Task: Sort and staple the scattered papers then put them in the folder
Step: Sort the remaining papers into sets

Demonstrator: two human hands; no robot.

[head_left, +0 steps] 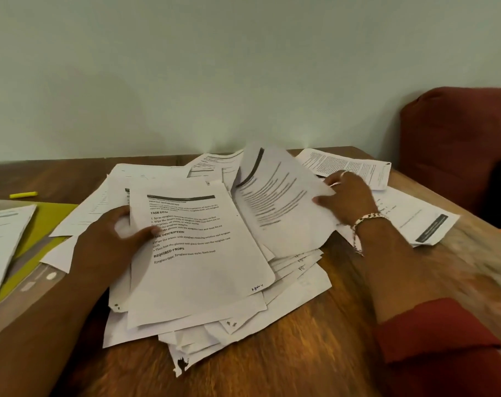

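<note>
Early sorting: left hand (109, 242) grips top sheet (197, 253), right hand (348, 196) pinches lifted page (278, 202), pile (243, 319) at center unstapled, folder (47, 222) at left unfilled.

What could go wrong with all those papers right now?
The right hand is lifting a curled sheet by its edge, so it might crease or tear. The left hand pinches the eyeglass instruction page over a messy pile, so pages could get mixed. Sheets already cover the yellow-green folder, which may get buried.
</note>
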